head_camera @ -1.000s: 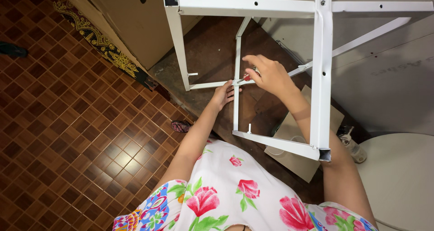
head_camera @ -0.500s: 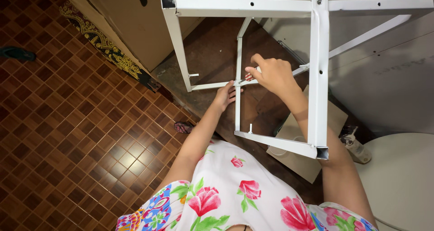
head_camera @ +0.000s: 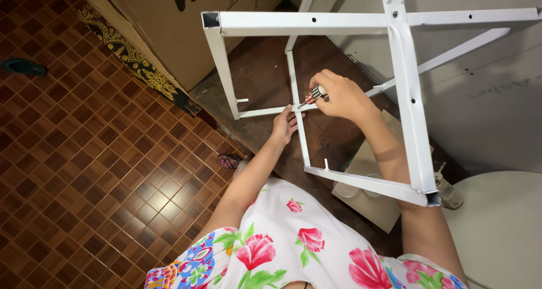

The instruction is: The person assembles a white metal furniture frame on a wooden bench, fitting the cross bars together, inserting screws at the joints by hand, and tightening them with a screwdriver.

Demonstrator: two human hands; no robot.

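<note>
A large cardboard box [head_camera: 169, 26] stands on the brown tiled floor [head_camera: 73, 153]. A patterned cloth [head_camera: 132, 57] lies along the box's lower edge, and a dark sandal [head_camera: 22, 67] lies well left of it.

The right hand [head_camera: 341, 97] grips a small screwdriver with a striped black-and-white handle [head_camera: 314, 94], its tip set at a joint of the white square-tube metal frame [head_camera: 406, 97]. The left hand [head_camera: 284, 124] presses against the thin white crossbar just below that joint (fingers spread upward). A large brown cardboard box [head_camera: 169, 35] stands behind the frame, beside the brown patterned floor tiles [head_camera: 84, 153]. A floral white dress [head_camera: 293, 244] fills the lower edge.
</note>
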